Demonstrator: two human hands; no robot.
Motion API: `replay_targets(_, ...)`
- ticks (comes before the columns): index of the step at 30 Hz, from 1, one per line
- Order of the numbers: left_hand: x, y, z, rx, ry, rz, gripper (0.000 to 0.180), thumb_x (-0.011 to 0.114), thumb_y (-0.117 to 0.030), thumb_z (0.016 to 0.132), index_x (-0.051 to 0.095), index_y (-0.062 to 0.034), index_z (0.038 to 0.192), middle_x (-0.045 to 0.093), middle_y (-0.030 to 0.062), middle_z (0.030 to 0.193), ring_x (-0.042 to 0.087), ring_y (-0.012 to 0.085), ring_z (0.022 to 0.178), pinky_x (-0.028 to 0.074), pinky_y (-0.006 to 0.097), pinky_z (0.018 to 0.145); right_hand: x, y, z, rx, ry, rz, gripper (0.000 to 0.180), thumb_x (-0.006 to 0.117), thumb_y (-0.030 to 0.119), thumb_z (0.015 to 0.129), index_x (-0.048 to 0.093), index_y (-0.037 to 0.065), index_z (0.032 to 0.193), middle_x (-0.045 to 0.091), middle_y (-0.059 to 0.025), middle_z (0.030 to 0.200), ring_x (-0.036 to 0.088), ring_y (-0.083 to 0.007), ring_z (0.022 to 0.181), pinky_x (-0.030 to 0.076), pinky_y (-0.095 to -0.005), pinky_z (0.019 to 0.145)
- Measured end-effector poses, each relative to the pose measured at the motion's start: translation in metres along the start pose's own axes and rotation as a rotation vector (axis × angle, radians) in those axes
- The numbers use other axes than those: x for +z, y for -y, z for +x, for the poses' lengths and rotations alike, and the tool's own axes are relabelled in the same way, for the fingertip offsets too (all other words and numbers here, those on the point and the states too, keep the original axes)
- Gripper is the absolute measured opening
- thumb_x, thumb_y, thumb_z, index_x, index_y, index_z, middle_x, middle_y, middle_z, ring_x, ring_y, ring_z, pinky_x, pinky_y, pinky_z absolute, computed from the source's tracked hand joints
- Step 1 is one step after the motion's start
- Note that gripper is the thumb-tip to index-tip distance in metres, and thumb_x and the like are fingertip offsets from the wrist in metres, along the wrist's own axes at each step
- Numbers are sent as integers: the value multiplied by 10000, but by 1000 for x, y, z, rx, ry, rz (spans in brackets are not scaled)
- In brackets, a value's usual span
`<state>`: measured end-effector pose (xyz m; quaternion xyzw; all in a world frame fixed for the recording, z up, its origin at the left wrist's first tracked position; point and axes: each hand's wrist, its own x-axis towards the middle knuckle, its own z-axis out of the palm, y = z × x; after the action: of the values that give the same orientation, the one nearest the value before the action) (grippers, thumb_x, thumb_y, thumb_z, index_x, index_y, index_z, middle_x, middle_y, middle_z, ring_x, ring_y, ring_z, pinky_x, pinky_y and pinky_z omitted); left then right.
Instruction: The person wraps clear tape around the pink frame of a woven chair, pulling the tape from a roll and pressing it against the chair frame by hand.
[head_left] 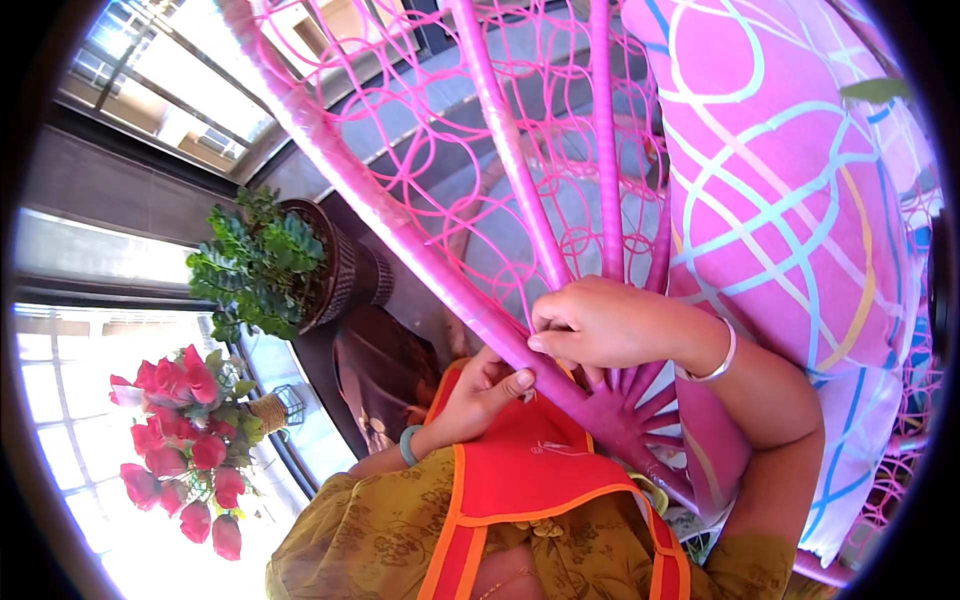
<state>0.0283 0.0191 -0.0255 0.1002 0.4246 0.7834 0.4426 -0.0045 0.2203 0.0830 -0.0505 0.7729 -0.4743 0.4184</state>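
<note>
A pink tube frame with thin looped strands, seemingly a woven hanging chair, rises in front of me; its thick outer tube [400,225] slants down from the upper left. My left hand [480,400], with a green bangle on its wrist, grips this tube low down, thumb on top and fingers partly behind. Just to the right, my right hand [605,322] wears a pale bangle. Its fingers are curled, with thumb and forefinger pinched together at the tube's surface; anything between them is too small to make out. Several slimmer pink rods converge at a hub [612,412] below it.
A pink cushion [770,200] with blue and white curved lines fills the right side. Red artificial-looking roses [185,440] stand at the lower left beside a window. Behind them is a leafy plant [260,255] in a dark pot [335,265]. I wear a red apron [530,470].
</note>
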Motion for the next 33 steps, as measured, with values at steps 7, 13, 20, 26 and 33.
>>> replay_targets(7,-9,5,-5,-6,-13,-32,395,498,-197,926,377,-41,1268,511,49,1156,504,126,1035,458,256,800,1,4,12,15,-15,21,188,458,131,896,512,-43,846,593,-103,641,616,-200,461,458,-300,396)
replay_targets(13,-4,-1,-7,-80,-60,38,316,512,-168,919,449,-13,1188,552,47,1098,523,115,999,414,274,883,7,4,7,1,3,-136,217,454,167,888,510,-37,839,604,-124,632,631,-223,484,484,-320,450)
replay_targets(20,-10,-8,0,-103,-43,122,334,517,-225,918,484,-10,1171,592,49,1039,547,120,954,432,273,840,5,3,16,18,49,-182,229,441,196,903,517,-12,845,609,-91,662,636,-211,500,478,-305,450)
replay_targets(26,-26,-133,-1,168,395,1159,223,556,-218,894,615,-7,932,620,68,812,579,111,768,473,257,688,0,2,24,-32,47,-249,223,460,191,885,529,-14,831,596,-93,582,601,-181,463,451,-295,401)
replay_targets(33,-10,-307,74,1086,-112,2171,330,567,-42,727,611,-95,1050,580,92,1109,584,273,919,495,364,754,-5,6,11,2,33,-229,248,454,247,910,506,8,863,588,-49,655,606,-147,486,422,-256,384)
